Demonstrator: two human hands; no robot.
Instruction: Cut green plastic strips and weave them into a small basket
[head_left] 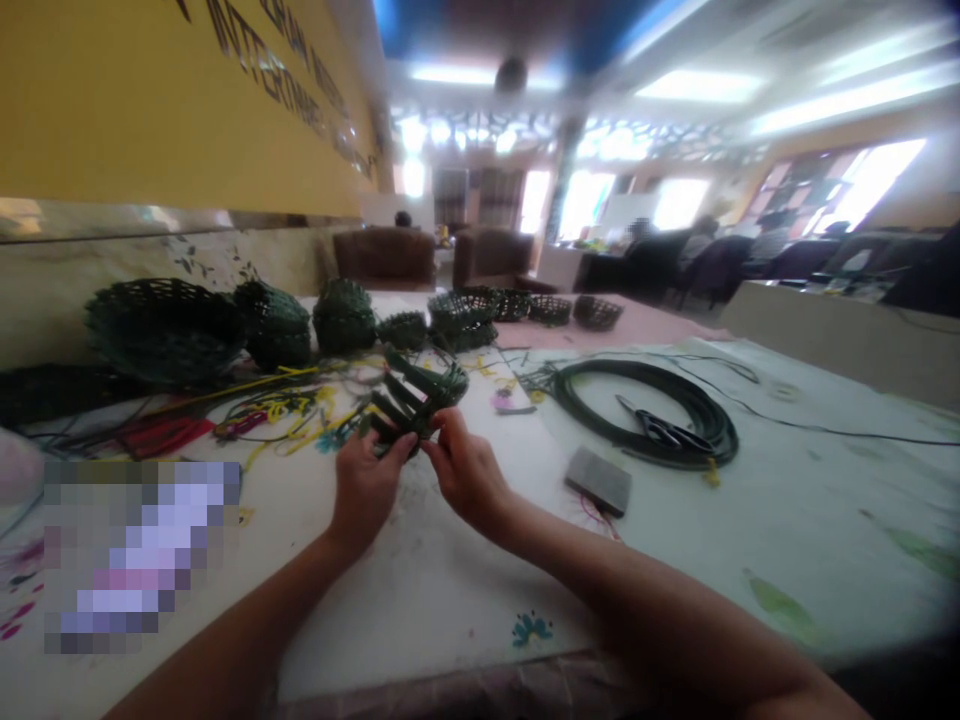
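Between my hands, above the table, is a small dark green woven basket (448, 385) with flat strip ends sticking out to the left. My left hand (369, 475) grips its lower left side, thumb pressed on the strips. The fingers of my right hand (466, 465) are pinched at the basket's near edge, close to my left thumb. Whether a separate strip lies in that pinch is too small to make out. Several finished-looking green baskets (166, 330) stand behind, along the wall and the table's far side.
A coil of dark strip (724, 425) lies at the right with scissors (667, 432) on it. Nearer is a grey block (598, 480). Yellow and red scraps (277, 415) litter the left. A cable (825, 425) crosses the flower-patterned tablecloth (750, 540). People sit in the background.
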